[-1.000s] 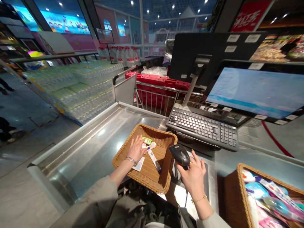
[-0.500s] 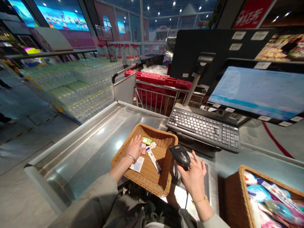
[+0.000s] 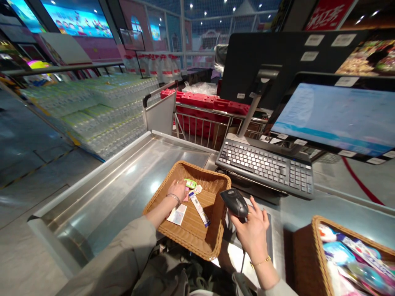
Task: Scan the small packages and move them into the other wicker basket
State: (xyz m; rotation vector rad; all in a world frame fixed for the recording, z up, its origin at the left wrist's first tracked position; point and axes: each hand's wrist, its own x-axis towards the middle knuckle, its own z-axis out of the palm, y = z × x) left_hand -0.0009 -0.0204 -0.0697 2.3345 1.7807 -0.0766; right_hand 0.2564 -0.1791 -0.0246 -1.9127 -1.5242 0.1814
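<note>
- left hand (image 3: 177, 191) reaches into the left wicker basket (image 3: 189, 224), fingers at a green packet (image 3: 191, 183); cannot tell its grip.
- slim white-and-blue packet (image 3: 199, 209) lies in there, to its right; a light pinch should suit.
- right hand (image 3: 253, 230) holds a black barcode scanner (image 3: 234, 202) (best kept clear of the basket).

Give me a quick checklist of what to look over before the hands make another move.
1. Black scanner in the right hand: ok.
2. Left hand inside the wicker basket: ok.
3. Left hand gripping the green packet: cannot tell; the fingertips are partly hidden.
4. Long slim packet lying free of both hands: ok.
5. Keyboard free of both hands: ok.
6. Writing on the lit screen readable from here: not ok, too blurred.
</note>
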